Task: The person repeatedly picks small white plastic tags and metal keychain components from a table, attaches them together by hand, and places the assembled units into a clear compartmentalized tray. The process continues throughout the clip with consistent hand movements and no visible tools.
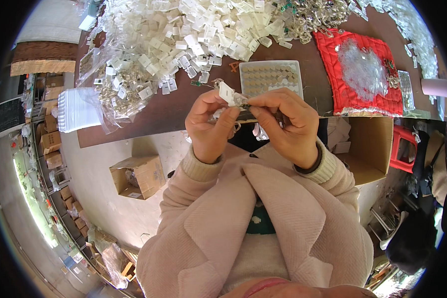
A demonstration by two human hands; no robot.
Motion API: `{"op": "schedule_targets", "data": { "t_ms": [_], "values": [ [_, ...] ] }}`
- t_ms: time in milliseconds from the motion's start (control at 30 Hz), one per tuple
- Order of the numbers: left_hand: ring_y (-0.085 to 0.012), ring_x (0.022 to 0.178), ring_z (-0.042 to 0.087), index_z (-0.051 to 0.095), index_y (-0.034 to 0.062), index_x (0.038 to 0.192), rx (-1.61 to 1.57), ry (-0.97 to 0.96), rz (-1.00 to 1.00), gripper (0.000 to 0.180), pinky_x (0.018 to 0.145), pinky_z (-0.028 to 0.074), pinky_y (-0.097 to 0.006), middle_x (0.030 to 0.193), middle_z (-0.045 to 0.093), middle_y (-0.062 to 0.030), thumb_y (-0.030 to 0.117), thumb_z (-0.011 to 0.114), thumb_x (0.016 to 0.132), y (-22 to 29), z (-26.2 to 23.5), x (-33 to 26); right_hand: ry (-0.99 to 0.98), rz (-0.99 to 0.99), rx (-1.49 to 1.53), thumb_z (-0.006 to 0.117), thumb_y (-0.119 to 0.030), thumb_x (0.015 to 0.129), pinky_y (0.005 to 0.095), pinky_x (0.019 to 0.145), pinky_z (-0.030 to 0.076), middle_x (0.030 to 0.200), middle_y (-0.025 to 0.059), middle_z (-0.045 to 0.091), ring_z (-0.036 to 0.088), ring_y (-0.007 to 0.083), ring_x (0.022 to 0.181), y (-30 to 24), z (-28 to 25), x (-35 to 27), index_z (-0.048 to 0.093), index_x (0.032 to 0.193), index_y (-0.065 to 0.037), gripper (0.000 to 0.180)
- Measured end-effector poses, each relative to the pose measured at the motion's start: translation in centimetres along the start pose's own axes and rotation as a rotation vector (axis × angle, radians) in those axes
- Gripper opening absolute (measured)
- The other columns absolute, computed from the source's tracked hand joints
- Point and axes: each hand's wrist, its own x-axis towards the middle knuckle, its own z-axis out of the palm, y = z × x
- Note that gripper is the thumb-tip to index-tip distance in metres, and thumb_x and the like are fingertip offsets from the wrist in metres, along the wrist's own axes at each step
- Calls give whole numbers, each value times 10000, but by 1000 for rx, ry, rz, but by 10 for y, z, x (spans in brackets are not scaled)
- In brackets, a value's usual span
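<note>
Both hands meet in front of my chest, just over the table's near edge. My left hand point(209, 128) grips a small white plastic card point(226, 93) between thumb and fingers, tilted upward. My right hand point(287, 118) is closed in a pinch at the card's right side, on a small shiny piece point(243, 103) too small to name. Some white and shiny bits also show below the fingers. Just beyond my hands lies a white tray point(242, 83) holding rows of round tan pieces.
A big heap of white cards point(184, 35) covers the far table point(213, 74), with metal trinkets point(315, 20) beside it. At right, clear plastic pieces point(360, 69) lie on a red quilted cloth point(328, 64). Cardboard boxes point(146, 176) and a red stool point(405, 149) stand below.
</note>
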Motion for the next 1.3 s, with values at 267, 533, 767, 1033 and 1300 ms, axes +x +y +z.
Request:
{"op": "schedule_targets", "data": {
  "t_ms": [267, 533, 767, 1033, 1300],
  "values": [
    [-106, 901, 647, 645, -34, 1112, 38, -62, 115, 281, 817, 537, -250, 1019, 714, -99, -68, 737, 849, 0, 3, -4, -21, -48, -37, 700, 77, 845, 212, 569, 453, 865, 63, 665, 591, 75, 657, -3, -1, 0, 724, 1001, 0, 176],
    [-68, 779, 620, 655, -17, 1032, -109, -71, 114, 221, 681, 526, -218, 961, 711, -81, -80, 744, 840, -4, -3, 0, -155, 56, 158, 710, 73, 845, 221, 599, 467, 888, 76, 681, 613, 90, 702, 5, -4, 0, 741, 1053, -13, 227],
    [-27, 704, 571, 633, 4, 1103, -70, 148, 180, 238, 577, 468, -173, 924, 695, -58, -75, 698, 888, -19, 17, -14, -32, 70, 63, 700, 77, 834, 211, 613, 480, 900, 71, 689, 630, 88, 727, 7, 8, -7, 714, 1095, -8, 275],
    [-32, 732, 580, 632, 0, 1107, 68, 184, 269, 235, 598, 475, -178, 1015, 701, -84, -80, 689, 893, -28, 21, -17, 31, 169, 72, 663, 83, 838, 194, 623, 474, 876, 29, 688, 603, 35, 746, 2, 9, -8, 661, 1015, -21, 205],
    [-31, 624, 519, 602, 3, 1104, -235, 129, 184, 204, 538, 416, -173, 895, 679, -62, -65, 654, 919, -25, 19, -15, 20, 272, 481, 685, 85, 847, 194, 644, 486, 855, 9, 665, 610, 41, 753, 11, 11, -1, 658, 1027, -27, 214]
  ]
}}
